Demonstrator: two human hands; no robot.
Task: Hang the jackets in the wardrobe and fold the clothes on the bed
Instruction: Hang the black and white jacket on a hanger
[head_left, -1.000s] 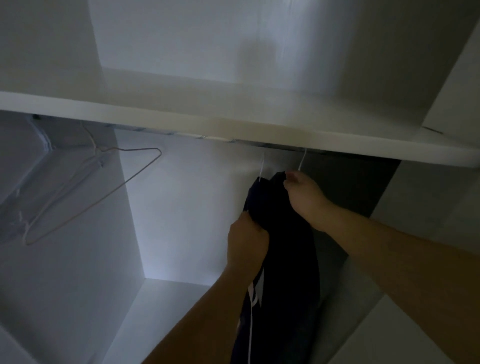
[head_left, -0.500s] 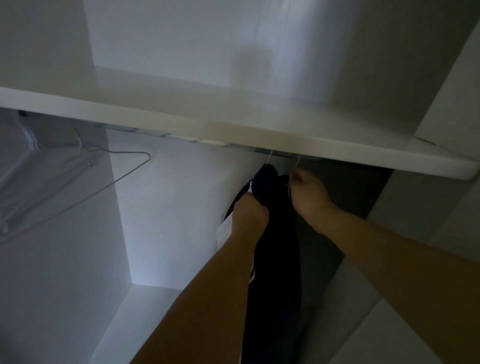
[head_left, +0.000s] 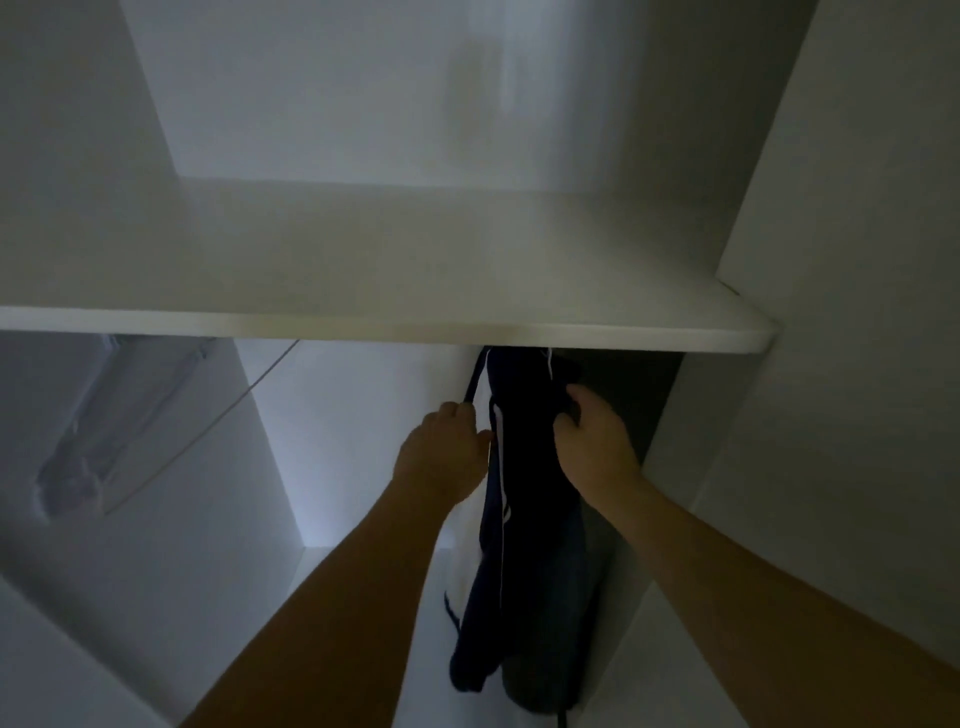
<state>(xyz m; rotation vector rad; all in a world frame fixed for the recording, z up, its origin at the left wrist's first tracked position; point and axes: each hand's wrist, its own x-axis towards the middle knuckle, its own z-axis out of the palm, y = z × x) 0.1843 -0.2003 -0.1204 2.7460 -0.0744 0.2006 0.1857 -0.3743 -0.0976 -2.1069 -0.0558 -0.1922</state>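
1. Left hand (head_left: 441, 452), centre of the frame: fingers curled, grasping a dark strap-like edge of the jacket (head_left: 524, 519) where it runs up toward the shelf. The knuckles face the viewer.
2. Right hand (head_left: 597, 447), just right of centre: fingers curled over the upper right part of the same jacket, gripping the dark fabric. Both forearms rise from the lower edge of the frame.
3. The jacket is navy with a thin white stripe running down its length. It hangs between the two hands, its top going out of sight behind the front edge of the white shelf (head_left: 467, 327). The lower end droops toward the bottom centre of the frame. Whether it is on a hanger cannot be told; that part is hidden.
4. A pale garment (head_left: 470, 540) shows just left of the jacket, partly behind the left forearm.
5. The shelf spans the frame across the middle, inside a white wardrobe (head_left: 857, 260).
6. At left, below the shelf, a thin wire hanger (head_left: 208, 441) slants downward beside a blurred light garment (head_left: 98, 447).
7. Lighting is dim; fine detail is poor.
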